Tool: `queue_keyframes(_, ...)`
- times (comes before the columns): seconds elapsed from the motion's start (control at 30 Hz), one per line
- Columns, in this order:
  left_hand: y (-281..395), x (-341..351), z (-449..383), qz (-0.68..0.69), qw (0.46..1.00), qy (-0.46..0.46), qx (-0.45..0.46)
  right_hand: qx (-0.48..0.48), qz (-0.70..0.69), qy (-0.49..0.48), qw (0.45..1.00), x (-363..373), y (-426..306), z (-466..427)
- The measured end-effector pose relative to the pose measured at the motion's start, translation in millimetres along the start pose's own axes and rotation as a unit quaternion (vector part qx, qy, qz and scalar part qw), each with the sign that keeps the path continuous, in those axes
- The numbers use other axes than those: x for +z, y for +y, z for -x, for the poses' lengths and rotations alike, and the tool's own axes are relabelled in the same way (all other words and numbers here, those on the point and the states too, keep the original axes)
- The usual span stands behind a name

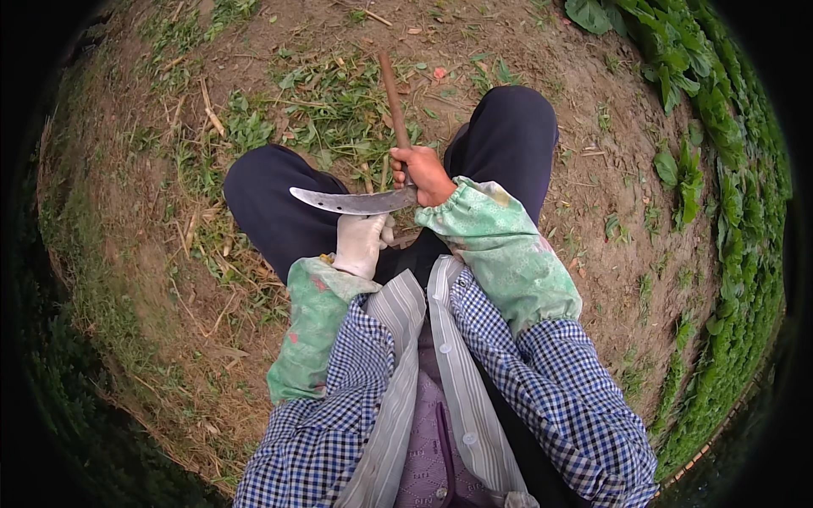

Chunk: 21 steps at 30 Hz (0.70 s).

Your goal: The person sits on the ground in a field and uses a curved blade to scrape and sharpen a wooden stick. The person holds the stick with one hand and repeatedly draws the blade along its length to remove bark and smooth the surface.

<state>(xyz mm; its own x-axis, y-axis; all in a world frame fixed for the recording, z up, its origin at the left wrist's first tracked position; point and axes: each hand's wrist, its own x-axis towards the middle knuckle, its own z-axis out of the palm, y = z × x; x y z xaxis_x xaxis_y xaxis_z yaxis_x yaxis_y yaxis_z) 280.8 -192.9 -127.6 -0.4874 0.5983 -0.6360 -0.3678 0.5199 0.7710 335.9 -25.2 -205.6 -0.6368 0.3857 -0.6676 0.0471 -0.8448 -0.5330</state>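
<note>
A sickle (pixel 356 202) with a curved metal blade and a long wooden handle lies across the space between my knees. My bare right hand (pixel 420 174) is closed around the handle close to the blade, and the rest of the handle points away from me. The blade's tip points left. Just below the blade is my left hand (pixel 363 242) in a white glove, its fingers curled; whether it holds anything, or touches the blade, is hidden. Green patterned sleeve covers are on both forearms.
Cut green weeds (pixel 336 108) and dry stalks (pixel 211 109) lie on the bare soil (pixel 610 209) ahead and to the left. Leafy green plants (pixel 727 146) grow in a row along the right. My bent knees in dark trousers flank my hands.
</note>
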Motion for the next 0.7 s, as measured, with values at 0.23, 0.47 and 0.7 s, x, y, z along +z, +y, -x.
queue_keyframes(0.23, -13.8, 6.1, -6.6, 0.053, 0.997, -0.001, 0.061, -0.015, 0.011, 0.025, 1.0, 1.7, 2.1, -0.1)
queue_keyframes(0.47, -4.1, 9.5, -1.2, 0.056, 0.998, 0.02, 0.008, -0.018, 0.03, 0.036, 0.999, -6.7, -14.1, 2.2)
queue_keyframes(0.7, 9.7, 10.5, 10.0, 0.079, 0.997, 0.01, -0.024, -0.018, 0.012, 0.033, 0.999, -21.2, -23.2, -7.5)
